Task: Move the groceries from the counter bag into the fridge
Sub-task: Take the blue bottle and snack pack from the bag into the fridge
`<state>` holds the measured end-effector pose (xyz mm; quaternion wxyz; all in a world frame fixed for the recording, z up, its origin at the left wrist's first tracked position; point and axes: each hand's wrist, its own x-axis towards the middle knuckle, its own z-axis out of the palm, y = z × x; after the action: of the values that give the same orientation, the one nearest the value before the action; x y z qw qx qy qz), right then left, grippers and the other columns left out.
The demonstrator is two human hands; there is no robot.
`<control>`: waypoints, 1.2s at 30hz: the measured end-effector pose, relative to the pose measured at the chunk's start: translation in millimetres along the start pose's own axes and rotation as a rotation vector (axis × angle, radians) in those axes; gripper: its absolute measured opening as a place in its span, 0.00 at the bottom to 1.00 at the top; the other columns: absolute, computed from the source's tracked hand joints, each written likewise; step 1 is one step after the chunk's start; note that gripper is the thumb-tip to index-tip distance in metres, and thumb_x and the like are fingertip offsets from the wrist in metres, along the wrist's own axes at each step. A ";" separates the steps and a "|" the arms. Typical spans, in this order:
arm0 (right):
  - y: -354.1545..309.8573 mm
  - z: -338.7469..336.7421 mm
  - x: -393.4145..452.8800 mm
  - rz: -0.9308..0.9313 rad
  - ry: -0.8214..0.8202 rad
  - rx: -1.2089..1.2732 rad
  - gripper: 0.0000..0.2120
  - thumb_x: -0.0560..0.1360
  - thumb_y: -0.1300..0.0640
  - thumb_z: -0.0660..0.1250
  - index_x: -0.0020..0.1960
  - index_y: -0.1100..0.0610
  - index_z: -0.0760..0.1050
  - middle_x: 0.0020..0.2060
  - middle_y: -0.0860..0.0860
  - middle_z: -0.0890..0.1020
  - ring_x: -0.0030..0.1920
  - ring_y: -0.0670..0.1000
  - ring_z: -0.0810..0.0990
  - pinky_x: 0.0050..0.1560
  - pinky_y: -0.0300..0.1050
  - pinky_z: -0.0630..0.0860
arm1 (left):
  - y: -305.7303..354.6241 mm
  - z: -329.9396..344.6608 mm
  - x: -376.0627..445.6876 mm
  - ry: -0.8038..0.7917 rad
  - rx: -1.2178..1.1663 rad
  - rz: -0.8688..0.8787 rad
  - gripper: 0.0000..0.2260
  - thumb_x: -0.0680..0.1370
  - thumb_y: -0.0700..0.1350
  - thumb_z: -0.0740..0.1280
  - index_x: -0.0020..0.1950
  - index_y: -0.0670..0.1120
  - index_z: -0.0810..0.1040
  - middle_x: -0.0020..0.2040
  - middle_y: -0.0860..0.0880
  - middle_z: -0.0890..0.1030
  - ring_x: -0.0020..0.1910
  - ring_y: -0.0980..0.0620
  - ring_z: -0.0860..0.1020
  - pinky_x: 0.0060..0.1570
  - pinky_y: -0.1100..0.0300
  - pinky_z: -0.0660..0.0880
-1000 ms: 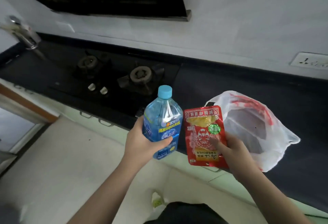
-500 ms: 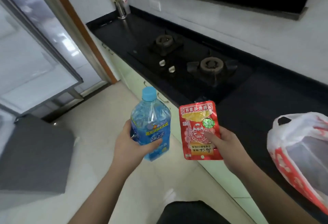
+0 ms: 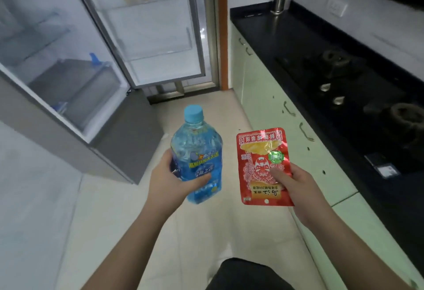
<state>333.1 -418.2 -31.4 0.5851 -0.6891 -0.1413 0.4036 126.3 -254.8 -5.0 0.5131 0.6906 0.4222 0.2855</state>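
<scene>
the left hand (image 3: 171, 180) is wrapped around the lower body of a blue water bottle (image 3: 196, 158), thumb across the label, cap tilted up and away. the right hand (image 3: 296, 187) pinches the bottom of a red snack pouch (image 3: 263, 165), thumb on its face, fingers behind; the print reads upside down from here, so the pouch is held inverted. the two items sit side by side, apart, over the pale floor tiles.

ahead and to the left stands the fridge (image 3: 68, 78) with its door (image 3: 149, 30) swung open toward the black counter (image 3: 286, 34) on the right. glass shelves and a grey drawer show inside, with something blue by the drawer, too blurred to name. the counter bag is out of view.

this reads as the carry step: both groceries are out of the bag and in hand, not yet stowed. next comes closing in on the fridge and picking spots; the bottle likely needs a tall door shelf or to lie flat, the pouch fits any shelf.
</scene>
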 end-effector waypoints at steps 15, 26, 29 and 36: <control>-29.9 155.5 52.8 0.028 -0.336 -0.065 0.11 0.76 0.53 0.68 0.56 0.54 0.79 0.47 0.52 0.86 0.46 0.56 0.86 0.51 0.54 0.79 | -24.3 -143.9 6.3 0.309 -0.029 -0.038 0.29 0.59 0.47 0.83 0.55 0.56 0.76 0.50 0.61 0.83 0.49 0.58 0.82 0.49 0.58 0.81; -83.0 187.9 170.5 0.066 -0.494 -0.065 0.08 0.79 0.55 0.64 0.56 0.53 0.78 0.47 0.53 0.86 0.47 0.56 0.85 0.55 0.58 0.79 | -6.6 -126.5 102.4 0.489 -0.087 -0.093 0.32 0.53 0.54 0.80 0.56 0.51 0.78 0.50 0.54 0.85 0.51 0.51 0.83 0.51 0.45 0.81; -102.8 187.8 204.8 0.105 -0.522 -0.035 0.10 0.79 0.56 0.63 0.58 0.56 0.76 0.49 0.55 0.86 0.48 0.58 0.85 0.56 0.60 0.78 | 9.8 -125.1 137.9 0.516 -0.055 -0.073 0.31 0.53 0.55 0.80 0.54 0.54 0.78 0.49 0.56 0.85 0.49 0.54 0.83 0.50 0.50 0.81; -138.9 214.9 265.9 0.120 -0.608 -0.012 0.11 0.78 0.55 0.64 0.59 0.55 0.76 0.49 0.54 0.86 0.48 0.57 0.85 0.53 0.58 0.79 | 40.8 -129.0 196.4 0.576 -0.133 -0.025 0.31 0.52 0.53 0.80 0.53 0.49 0.79 0.47 0.55 0.85 0.46 0.55 0.84 0.41 0.60 0.80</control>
<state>385.3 -53.8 -5.3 0.4869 -0.5474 -0.2713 0.6243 125.8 -27.2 66.1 0.4199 0.5406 0.5394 0.4903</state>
